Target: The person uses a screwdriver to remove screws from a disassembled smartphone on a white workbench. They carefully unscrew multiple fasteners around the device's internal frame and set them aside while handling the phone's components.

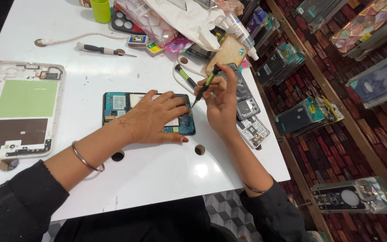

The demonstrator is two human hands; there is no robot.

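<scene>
Right hand [220, 105] grips screwdriver [204, 87]; left hand [151, 118] lies flat on opened phone [117, 105].

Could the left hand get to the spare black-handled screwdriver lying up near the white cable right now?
Probably yes. The path over the white table to the black-handled screwdriver looks free, but the left hand lies flat on the opened phone, so it would have to let go first.

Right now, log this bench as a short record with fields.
Left hand: flat on the opened phone, pinning it to the white table
Right hand: holds a green-and-black screwdriver, tip at the phone's right end
Far left: opened tablet shell
Behind: second screwdriver, green cup
Right edge: more phone parts
</scene>
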